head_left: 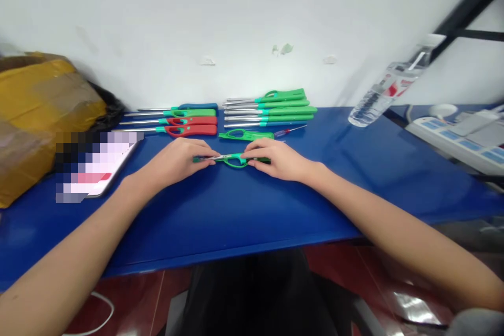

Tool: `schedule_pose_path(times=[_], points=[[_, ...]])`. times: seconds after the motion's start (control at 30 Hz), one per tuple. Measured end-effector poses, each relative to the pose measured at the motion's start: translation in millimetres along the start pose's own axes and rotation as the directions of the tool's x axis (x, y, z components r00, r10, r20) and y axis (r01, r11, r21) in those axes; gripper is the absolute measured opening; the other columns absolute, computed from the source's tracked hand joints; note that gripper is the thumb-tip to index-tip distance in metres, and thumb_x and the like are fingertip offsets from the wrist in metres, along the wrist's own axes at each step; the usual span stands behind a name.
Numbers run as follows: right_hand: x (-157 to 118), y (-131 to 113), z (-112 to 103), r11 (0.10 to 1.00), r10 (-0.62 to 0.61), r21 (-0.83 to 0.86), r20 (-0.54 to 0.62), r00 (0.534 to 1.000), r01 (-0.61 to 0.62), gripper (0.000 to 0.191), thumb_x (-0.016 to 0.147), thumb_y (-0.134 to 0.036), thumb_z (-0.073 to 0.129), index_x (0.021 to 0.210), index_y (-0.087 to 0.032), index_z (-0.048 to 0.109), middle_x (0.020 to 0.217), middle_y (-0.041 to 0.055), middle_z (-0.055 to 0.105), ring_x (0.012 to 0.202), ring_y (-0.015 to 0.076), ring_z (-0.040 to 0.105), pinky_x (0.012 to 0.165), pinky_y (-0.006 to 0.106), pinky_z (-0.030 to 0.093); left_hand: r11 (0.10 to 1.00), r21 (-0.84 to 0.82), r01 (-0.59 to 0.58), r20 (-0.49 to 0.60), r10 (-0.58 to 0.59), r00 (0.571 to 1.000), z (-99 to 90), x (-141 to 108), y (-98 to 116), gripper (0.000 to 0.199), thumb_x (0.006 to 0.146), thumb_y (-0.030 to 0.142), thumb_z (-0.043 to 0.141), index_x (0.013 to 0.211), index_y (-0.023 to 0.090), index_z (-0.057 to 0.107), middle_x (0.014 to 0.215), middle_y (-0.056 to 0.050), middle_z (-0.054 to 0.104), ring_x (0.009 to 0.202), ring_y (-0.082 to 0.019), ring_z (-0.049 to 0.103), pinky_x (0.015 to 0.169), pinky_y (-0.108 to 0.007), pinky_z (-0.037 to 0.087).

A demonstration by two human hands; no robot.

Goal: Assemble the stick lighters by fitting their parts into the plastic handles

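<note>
Low over the front of the blue table, a green long-nosed lighter [235, 161] lies crosswise between my hands. My left hand [183, 161] pinches its metal nozzle end, fingers pressed together. The green handle side is in the fingers of my right hand [275, 159], which cover part of it. Just behind, a green handle shell [240, 135] rests on the table, beside a small screwdriver [289, 130] with a thin shaft. Whether the lighter in my hands is whole or partly opened, I cannot tell.
Behind my hands lie stacked lighters, red ones [192, 128] at left and green ones [289, 110] at right. A phone [114, 160] and a taped box [43, 110] are at left. On the right stand a water bottle [389, 86] and a power strip [457, 139].
</note>
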State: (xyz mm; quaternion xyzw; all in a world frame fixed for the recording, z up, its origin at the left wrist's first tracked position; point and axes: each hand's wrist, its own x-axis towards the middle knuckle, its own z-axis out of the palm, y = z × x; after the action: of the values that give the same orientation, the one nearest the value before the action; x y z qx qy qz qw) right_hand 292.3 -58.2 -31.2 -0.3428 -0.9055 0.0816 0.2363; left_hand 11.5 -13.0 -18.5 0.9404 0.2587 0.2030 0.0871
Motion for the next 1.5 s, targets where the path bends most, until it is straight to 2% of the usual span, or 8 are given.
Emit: schedule_pose_path(times=[0.13,0.3,0.67,1.03,1.23,1.4,1.5], points=[[1.0,-0.8,1.6,0.999,0.032,0.017,-0.010,0.999,-0.032,0.026,0.092,-0.023,0.054,0.112,-0.022,0.071,0.114,0.0078,0.067,0.103,0.0220,0.062,0.090,0.037,0.051,1.000,0.022,0.015,0.004,-0.015,1.000,-2.2,0.4,3.1,0.024,0.089,0.037,0.061,0.099,0.020,0.075,0.093,-0.005,0.074,0.079,-0.019,0.068,0.074,-0.028,0.052],[2.2,1.4,1.7,0.997,0.013,0.073,-0.004,1.000,-0.013,0.026,0.093,-0.024,0.054,0.114,-0.024,0.070,0.114,0.0074,0.067,0.102,0.0218,0.063,0.091,0.038,0.051,0.998,-0.046,0.052,0.029,-0.050,0.998,-5.0,0.1,4.0,0.022,0.090,0.033,0.060,0.099,0.019,0.075,0.091,-0.005,0.075,0.076,-0.018,0.068,0.071,-0.027,0.052],[1.9,0.2,-1.8,0.997,0.033,0.068,0.031,0.999,-0.035,0.027,0.093,-0.025,0.053,0.114,-0.026,0.071,0.116,0.0069,0.067,0.103,0.0220,0.063,0.090,0.038,0.052,0.987,-0.133,0.089,-0.026,-0.093,0.995,-0.6,-1.7,-3.3,0.016,0.086,0.032,0.067,0.095,0.020,0.075,0.089,-0.004,0.073,0.077,-0.017,0.067,0.066,-0.024,0.050],[0.6,3.1,-0.9,0.996,0.022,0.083,0.028,0.999,-0.024,0.027,0.094,-0.027,0.053,0.114,-0.025,0.071,0.117,0.0059,0.067,0.102,0.0204,0.063,0.090,0.036,0.052,0.986,-0.157,0.048,-0.011,-0.051,0.999,-0.5,-0.5,-1.7,0.019,0.089,0.032,0.063,0.095,0.020,0.075,0.091,-0.005,0.074,0.079,-0.017,0.068,0.071,-0.025,0.052],[1.0,2.9,-1.3,0.996,0.028,0.087,0.026,0.999,-0.030,0.026,0.093,-0.026,0.054,0.114,-0.026,0.071,0.117,0.0057,0.067,0.102,0.0212,0.063,0.089,0.038,0.052,0.981,-0.163,0.106,0.016,-0.105,0.994,-1.5,-0.2,-0.5,0.020,0.090,0.032,0.059,0.095,0.020,0.075,0.092,-0.004,0.075,0.080,-0.018,0.070,0.072,-0.026,0.053],[1.1,2.9,-1.4,0.996,0.035,0.084,0.024,0.999,-0.037,0.026,0.093,-0.026,0.054,0.113,-0.026,0.071,0.117,0.0060,0.067,0.102,0.0213,0.063,0.089,0.038,0.052,0.950,-0.236,0.205,-0.005,-0.212,0.977,-0.6,-1.0,0.2,0.026,0.088,0.033,0.062,0.106,0.017,0.070,0.087,-0.004,0.075,0.077,-0.018,0.070,0.072,-0.027,0.054],[1.3,2.3,-1.4,0.996,0.038,0.085,0.024,0.999,-0.040,0.026,0.093,-0.025,0.055,0.113,-0.026,0.071,0.116,0.0059,0.067,0.102,0.0213,0.064,0.090,0.037,0.052,0.949,-0.243,0.200,-0.014,-0.210,0.978,-0.5,-0.7,0.4,0.024,0.086,0.033,0.065,0.103,0.017,0.071,0.086,-0.004,0.075,0.078,-0.018,0.070,0.072,-0.026,0.054]])
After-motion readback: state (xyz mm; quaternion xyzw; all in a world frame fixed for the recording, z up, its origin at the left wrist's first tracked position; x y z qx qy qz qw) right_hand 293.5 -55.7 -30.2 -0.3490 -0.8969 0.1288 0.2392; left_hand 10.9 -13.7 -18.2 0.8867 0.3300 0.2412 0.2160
